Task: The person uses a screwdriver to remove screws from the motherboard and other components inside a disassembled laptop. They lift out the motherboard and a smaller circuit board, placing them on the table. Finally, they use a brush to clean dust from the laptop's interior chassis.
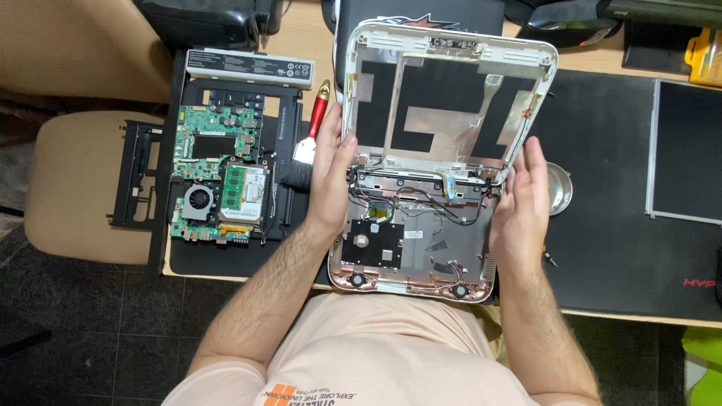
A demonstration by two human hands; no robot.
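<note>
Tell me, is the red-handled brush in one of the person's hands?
No, the red-handled brush lies on the desk beside the left hand, which rests on the open white laptop shell.

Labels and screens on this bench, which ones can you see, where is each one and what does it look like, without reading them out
Battery pack: top left, long grey bar with a white label strip.
Memory module: on the green board, green stick with a white sticker.
Screen panel: far right on the black mat, flat dark rectangle, silver edge.
Laptop lid: centre, white shell without its screen, between left hand and right hand.
</note>
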